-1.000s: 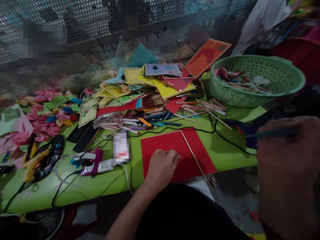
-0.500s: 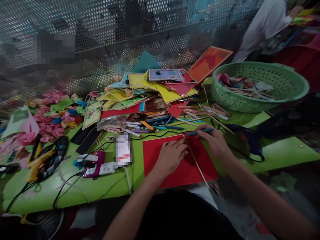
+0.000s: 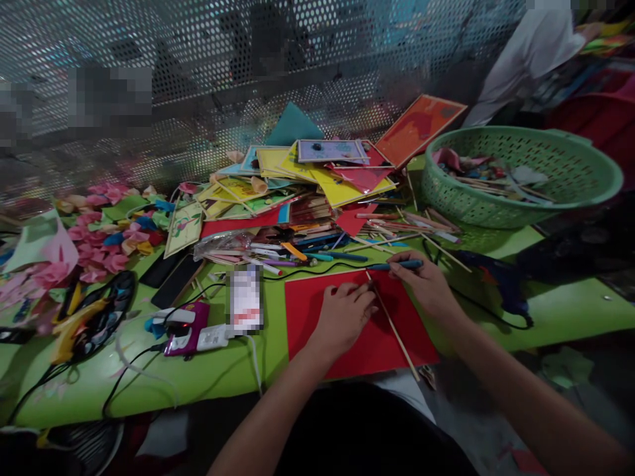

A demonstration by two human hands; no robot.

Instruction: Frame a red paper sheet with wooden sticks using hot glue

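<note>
My left hand (image 3: 344, 316) rests on a red sheet (image 3: 312, 311), its fingers bent and slightly apart. Its fingertips lie against or just beside a thin wooden stick (image 3: 394, 328), and I cannot tell whether they press on it. The stick slants across the sheet from the top edge and sticks out past the near edge. Between the fingers and thumb of my right hand (image 3: 425, 284) is a blue pen (image 3: 409, 264). The pen lies almost level, its tip pointing left near the stick's upper end.
A heap of framed cards (image 3: 327, 151), pens and sticks lies behind the sheet. A green basket (image 3: 496, 211) stands at the right near a dark glue gun (image 3: 510, 291). Left are a phone (image 3: 245, 297), a purple power strip (image 3: 198, 317), a yellow glue gun (image 3: 79, 327) and pink paper flowers (image 3: 94, 244).
The pen tip has shifted slightly right, away from the stick's upper end. My left hand stays on the red sheet. The whole view has moved slightly.
</note>
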